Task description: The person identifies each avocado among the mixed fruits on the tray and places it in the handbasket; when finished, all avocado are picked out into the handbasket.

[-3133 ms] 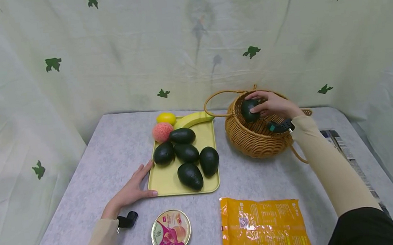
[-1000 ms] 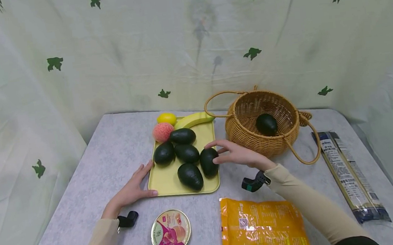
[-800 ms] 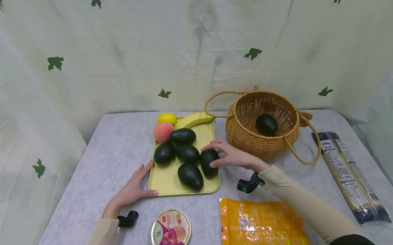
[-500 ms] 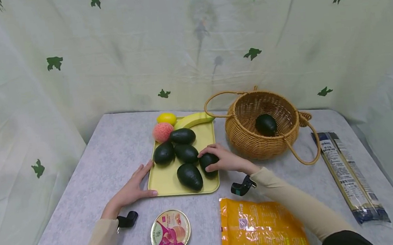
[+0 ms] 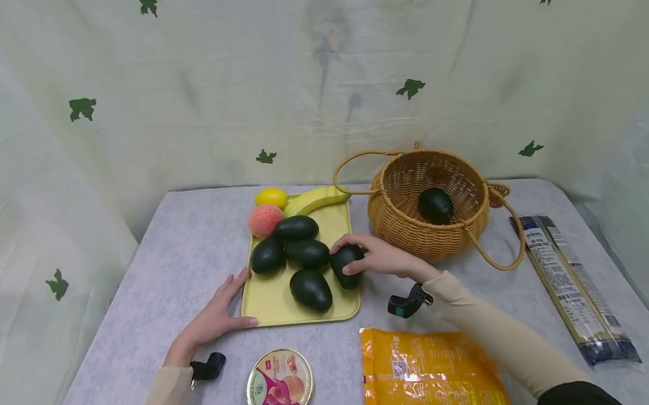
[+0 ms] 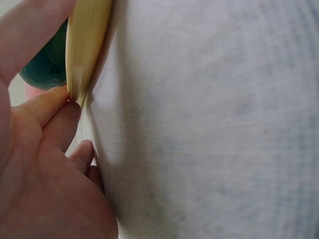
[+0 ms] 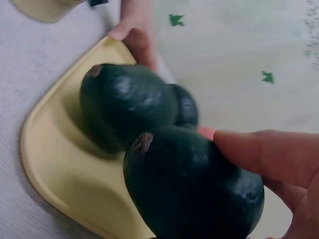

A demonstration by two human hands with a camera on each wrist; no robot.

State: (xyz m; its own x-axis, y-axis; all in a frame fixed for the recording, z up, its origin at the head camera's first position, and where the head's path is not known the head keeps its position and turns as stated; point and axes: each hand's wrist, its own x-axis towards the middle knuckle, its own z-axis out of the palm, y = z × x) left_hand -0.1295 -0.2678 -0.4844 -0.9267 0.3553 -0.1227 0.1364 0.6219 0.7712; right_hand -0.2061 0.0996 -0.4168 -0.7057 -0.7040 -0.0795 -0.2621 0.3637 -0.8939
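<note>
The avocado point(image 7: 192, 184) is in the right hand point(image 5: 384, 257), at the right side of the tray point(image 5: 273, 307); from where I stand I can't tell whether its underside touches the tray or is just above it. The thumb lies on its near flank and the fingers curl over its far side; so the hand grips it. The skin is dark, smooth and glossy; I'd guess it is stiff, easy to lift, not fragile, but inclined to slip; the wide middle looks the best place to hold, rather than the stem end.

The right forearm slants in from the near right, passing over the orange bag point(image 5: 432, 376); the left hand point(image 5: 208, 317) grips nothing, its fingers spread against the tray's left edge, thumb at the near corner.

4 more avocados point(image 5: 311, 291) sit on the tray; a pink fruit point(image 5: 265, 220), a lemon point(image 5: 271, 198) and a banana point(image 5: 315, 200) are at its far end. The basket point(image 5: 423, 238) stands beyond the right hand, 1 more avocado point(image 5: 436, 206) inside; a tin point(image 5: 280, 387) lies nearer me, a long packet point(image 5: 577, 291) far right.
</note>
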